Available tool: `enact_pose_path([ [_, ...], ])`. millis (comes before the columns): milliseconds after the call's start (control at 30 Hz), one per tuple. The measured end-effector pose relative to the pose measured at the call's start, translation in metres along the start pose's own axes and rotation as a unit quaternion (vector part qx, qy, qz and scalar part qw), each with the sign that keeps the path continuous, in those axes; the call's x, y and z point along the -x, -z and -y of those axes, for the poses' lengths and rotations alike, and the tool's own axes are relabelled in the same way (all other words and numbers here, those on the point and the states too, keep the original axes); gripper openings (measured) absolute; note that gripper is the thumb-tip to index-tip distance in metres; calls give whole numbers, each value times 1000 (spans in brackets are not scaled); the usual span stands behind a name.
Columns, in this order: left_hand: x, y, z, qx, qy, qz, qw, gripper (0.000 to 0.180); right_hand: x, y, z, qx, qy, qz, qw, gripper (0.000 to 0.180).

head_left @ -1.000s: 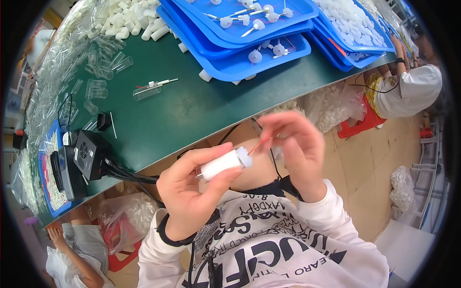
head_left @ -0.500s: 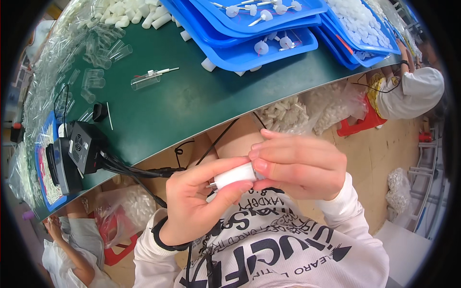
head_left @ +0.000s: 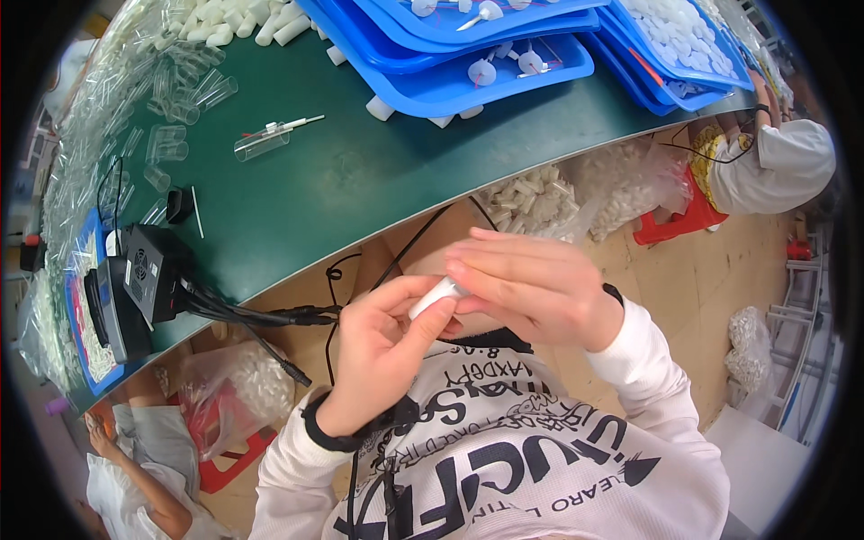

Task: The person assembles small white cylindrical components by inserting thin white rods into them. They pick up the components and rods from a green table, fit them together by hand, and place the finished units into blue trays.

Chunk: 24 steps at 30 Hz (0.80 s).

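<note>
Above my lap, off the table's near edge, both hands meet round a white cylindrical piece (head_left: 436, 298). My left hand (head_left: 378, 346) grips it between thumb and fingers. My right hand (head_left: 531, 290) closes over its far right end, fingers pressed together and hiding that end. On the green table (head_left: 342, 193) ahead lies a clear tube (head_left: 262, 144) with a thin white rod and a bit of red in it. Left of that are a small black block (head_left: 180, 205) and a thin white stick (head_left: 197, 212).
Stacked blue trays (head_left: 504, 99) with white discs on stems stand at the back. Clear tubes (head_left: 184, 99) and white cylinders (head_left: 238, 18) crowd the far left. A black fan box (head_left: 148, 274) trails cables (head_left: 261, 312) near me. Co-workers (head_left: 774, 166) sit on both sides.
Both hands have shifted up and slightly left with the white cylindrical piece. It is now tilted more steeply, and less of it shows between the fingers.
</note>
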State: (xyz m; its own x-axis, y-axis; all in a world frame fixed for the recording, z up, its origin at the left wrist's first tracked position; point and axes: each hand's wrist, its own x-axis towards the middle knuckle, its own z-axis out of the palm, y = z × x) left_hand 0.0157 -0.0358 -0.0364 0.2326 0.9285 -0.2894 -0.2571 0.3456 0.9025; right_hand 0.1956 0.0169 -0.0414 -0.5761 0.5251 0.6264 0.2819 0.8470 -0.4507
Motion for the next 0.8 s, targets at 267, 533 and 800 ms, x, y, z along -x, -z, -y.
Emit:
enact_pose_path([
  [267, -18, 30, 19, 39, 48, 19, 998, 27, 18, -33, 3, -198, -404, -237, 861, 14],
  [533, -20, 31, 24, 28, 7, -34, 999, 31, 16, -53, 8, -479, -509, -171, 695, 18],
  [800, -18, 25, 22, 46, -22, -60, 997, 31, 11, -53, 10, -468, -482, -146, 726, 16],
])
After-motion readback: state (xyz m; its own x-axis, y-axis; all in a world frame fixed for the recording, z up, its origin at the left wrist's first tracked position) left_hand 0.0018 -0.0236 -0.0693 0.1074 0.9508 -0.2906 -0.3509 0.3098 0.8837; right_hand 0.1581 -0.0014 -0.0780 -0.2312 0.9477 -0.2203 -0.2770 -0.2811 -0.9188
